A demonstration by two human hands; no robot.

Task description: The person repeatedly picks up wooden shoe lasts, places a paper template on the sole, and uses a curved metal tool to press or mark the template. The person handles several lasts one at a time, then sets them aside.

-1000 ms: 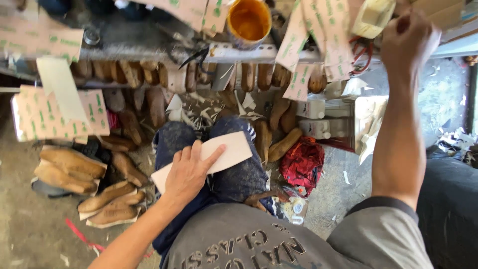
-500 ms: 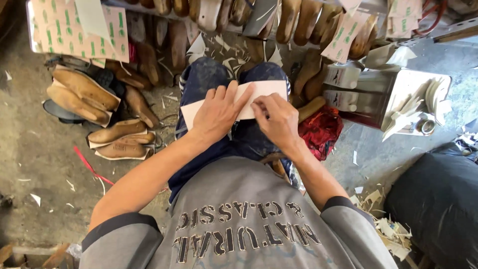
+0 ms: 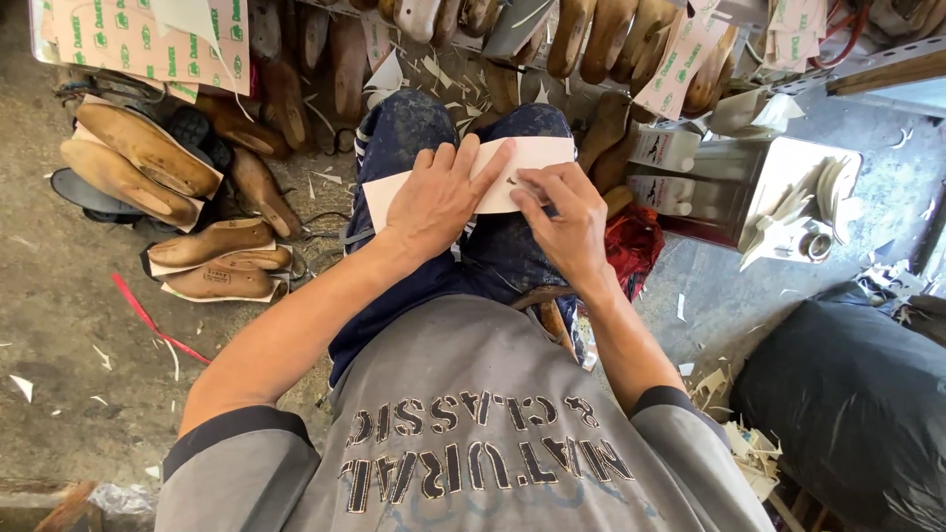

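Observation:
A white paper strip (image 3: 537, 156) lies across my knees, on dark blue trousers. My left hand (image 3: 443, 192) rests flat on the strip's left half, fingers spread, pressing it down. My right hand (image 3: 562, 212) sits on the strip's right part with fingertips pinched together near its middle; whether a small tool is between them is too small to tell.
Wooden shoe lasts (image 3: 148, 163) lie on the concrete floor at left, and more hang in a row (image 3: 591, 34) above my knees. A printed cardboard sheet (image 3: 138, 39) sits top left. A metal box with paper scraps (image 3: 778, 192) stands right, beside a red cloth (image 3: 636, 246) and a black bag (image 3: 847, 394).
My right hand came down from the shelf above onto the strip. My left hand stayed pressed on the strip. The view dropped toward my lap.

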